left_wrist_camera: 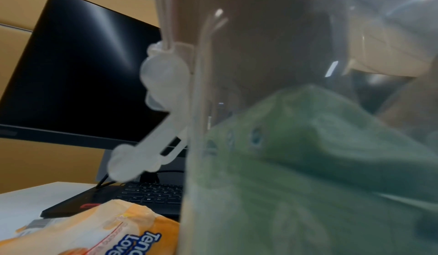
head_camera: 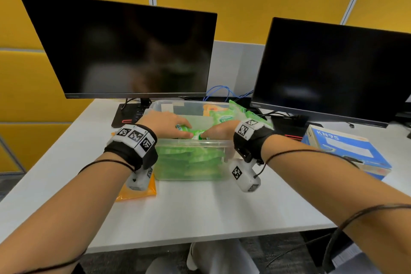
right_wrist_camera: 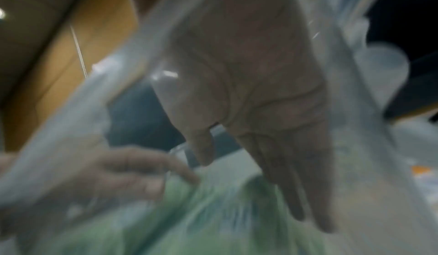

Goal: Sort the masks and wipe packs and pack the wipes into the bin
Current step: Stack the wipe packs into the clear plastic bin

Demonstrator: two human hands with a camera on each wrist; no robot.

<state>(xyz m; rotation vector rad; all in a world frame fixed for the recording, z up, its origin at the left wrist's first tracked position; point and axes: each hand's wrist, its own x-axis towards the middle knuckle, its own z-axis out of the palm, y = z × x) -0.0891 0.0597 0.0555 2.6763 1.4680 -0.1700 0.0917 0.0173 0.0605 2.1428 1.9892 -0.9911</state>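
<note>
A: Reaching into the clear bin (head_camera: 169, 107) with both hands – left hand (head_camera: 165, 123) and right hand (head_camera: 219, 130) meet over one green wipe pack (head_camera: 193, 132) at the top of the pile.

B: Grip state?

A: Left grip: fingers curl over the pack's left end, thumb low, so it's grasping the pack. Right grip: fingers look fairly straight in the right wrist view, laid onto the pack's right end. Reads as released, pressing, not clenched. Blurry though.

B: Where's the pack relative to the grip?

A: Directly between the two hands, touching both, just above the bin's near rim. Below the grip, more green packs (head_camera: 189, 162) stacked inside the bin, seen through the front wall.

B: Anything else?

A: Beyond the grip, at the bin's far right corner, several green packs (head_camera: 224, 117) and an orange one (head_camera: 212, 108) stick up. Left of the left grip, outside the bin, an orange wipe pack (left_wrist_camera: 94, 229) lies flat on the desk (head_camera: 200, 207), just beside the bin wall. Right of the right grip, well apart, a blue KN95 mask box (head_camera: 347, 151) on the desk.

B: Background?

A: Two dark monitors (head_camera: 124, 51) behind the bin, a black keyboard (left_wrist_camera: 151, 193) under the left one.
</note>
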